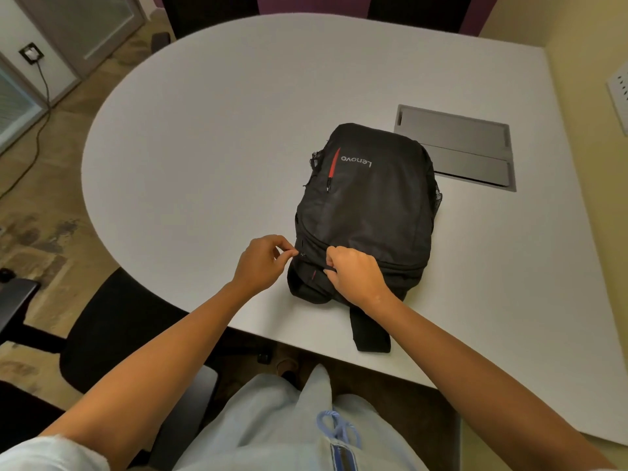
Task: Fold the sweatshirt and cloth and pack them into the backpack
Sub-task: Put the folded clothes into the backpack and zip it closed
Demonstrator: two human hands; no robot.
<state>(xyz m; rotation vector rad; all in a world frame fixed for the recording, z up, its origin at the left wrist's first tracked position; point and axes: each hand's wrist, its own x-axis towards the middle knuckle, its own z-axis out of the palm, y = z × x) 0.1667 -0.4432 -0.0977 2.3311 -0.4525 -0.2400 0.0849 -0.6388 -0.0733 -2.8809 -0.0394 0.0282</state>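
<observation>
Backpack [368, 205] lies flat on the desk [204, 130], logo facing away. Left hand [261, 263] pinches something tiny at its near-left corner, probably a zipper pull. Right hand [355, 270], knuckles up, curls its grip into the near-edge fabric.

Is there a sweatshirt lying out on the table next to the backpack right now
No, the white table carries only the black backpack, which both hands are working at.

A pale grey rounded table [210, 107] bears a black fabric backpack [370, 198] lying flat, right of centre, beside a grey metal cable hatch [472, 144].
</observation>
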